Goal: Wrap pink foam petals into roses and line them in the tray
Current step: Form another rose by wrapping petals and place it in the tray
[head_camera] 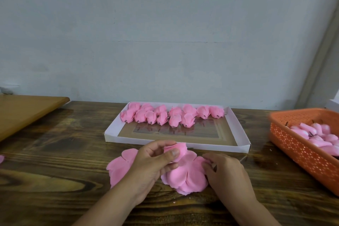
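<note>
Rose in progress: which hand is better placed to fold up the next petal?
Probably the right hand. It already pinches the petal sheet at its right edge, while the left hand has its grip on the bud and likely must hold the wrap.

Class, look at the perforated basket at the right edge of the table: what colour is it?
The basket is orange, dotted with small holes; the head view shows it.
</note>
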Demonstrator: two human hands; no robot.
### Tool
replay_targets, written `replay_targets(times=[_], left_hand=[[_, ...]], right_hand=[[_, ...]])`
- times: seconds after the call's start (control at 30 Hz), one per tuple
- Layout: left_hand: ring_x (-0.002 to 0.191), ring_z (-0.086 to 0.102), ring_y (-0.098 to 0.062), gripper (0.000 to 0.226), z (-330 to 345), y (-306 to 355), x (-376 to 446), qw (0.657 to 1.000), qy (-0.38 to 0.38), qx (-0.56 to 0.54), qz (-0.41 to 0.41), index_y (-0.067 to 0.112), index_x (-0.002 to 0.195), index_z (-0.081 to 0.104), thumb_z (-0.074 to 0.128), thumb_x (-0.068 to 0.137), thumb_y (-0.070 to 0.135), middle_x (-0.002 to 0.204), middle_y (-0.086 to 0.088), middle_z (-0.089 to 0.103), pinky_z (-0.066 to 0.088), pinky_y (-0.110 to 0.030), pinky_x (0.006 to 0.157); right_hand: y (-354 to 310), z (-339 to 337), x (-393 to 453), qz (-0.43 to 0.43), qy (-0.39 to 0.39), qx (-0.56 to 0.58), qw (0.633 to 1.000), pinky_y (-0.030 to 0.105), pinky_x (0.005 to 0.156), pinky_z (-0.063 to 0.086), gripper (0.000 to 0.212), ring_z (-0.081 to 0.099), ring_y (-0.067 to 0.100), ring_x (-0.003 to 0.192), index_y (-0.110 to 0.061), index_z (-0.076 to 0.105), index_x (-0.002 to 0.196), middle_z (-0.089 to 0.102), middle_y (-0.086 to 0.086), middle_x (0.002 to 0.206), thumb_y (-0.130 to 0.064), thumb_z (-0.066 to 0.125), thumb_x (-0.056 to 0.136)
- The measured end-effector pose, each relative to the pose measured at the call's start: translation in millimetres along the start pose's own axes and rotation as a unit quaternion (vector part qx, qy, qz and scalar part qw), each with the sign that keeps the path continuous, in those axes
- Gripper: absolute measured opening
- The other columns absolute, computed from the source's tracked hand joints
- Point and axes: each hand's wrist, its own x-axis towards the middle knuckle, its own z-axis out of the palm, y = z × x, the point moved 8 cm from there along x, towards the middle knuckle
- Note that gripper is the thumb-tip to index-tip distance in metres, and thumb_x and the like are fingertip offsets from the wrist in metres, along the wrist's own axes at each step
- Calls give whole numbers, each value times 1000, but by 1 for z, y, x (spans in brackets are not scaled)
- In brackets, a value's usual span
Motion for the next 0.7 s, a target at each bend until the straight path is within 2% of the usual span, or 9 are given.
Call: replay_targets(times=[0.2,0.37,0.47,0.6,0.7], left_hand=[[77,74,-14,38,1,1,-1,1000,-8,1,0,17,91,82,87,54,25,89,-3,77,59,-22,65],[76,73,-14,37,2,1,-1,1000,-8,1,1,17,90,82,86,54,24,88,-3,77,59,-22,65],[75,73,-13,35,3,1,-2,1000,-14,1,2,17,90,82,85,56,23,87,-2,77,59,-22,64],[77,74,-14,36,2,1,-2,1000,-14,-1,0,16,92,81,86,57,23,90,-4,77,59,-22,65],[77,74,-14,35,2,1,-2,1000,-14,-1,-1,16,92,81,85,58,22,90,-5,77,59,-22,65]], right_hand=[[0,1,1,-6,-9,-28,1000,27,62,50,11,59,11,72,-27,66,93,67,-8,79,-27,56,90],[1,2,2,-5,-12,-19,1000,32,68,53,12,60,14,76,-25,65,92,67,-7,83,-27,54,89],[4,3,3,7,2,-13,1000,29,62,49,9,60,13,74,-23,62,90,67,-7,82,-29,56,90],[10,12,4,13,-22,-16,1000,26,60,43,17,54,10,72,-24,55,80,59,-9,81,-35,49,93],[12,14,5,18,-21,-8,1000,24,60,42,16,54,8,74,-28,63,88,59,-11,83,-37,51,93]])
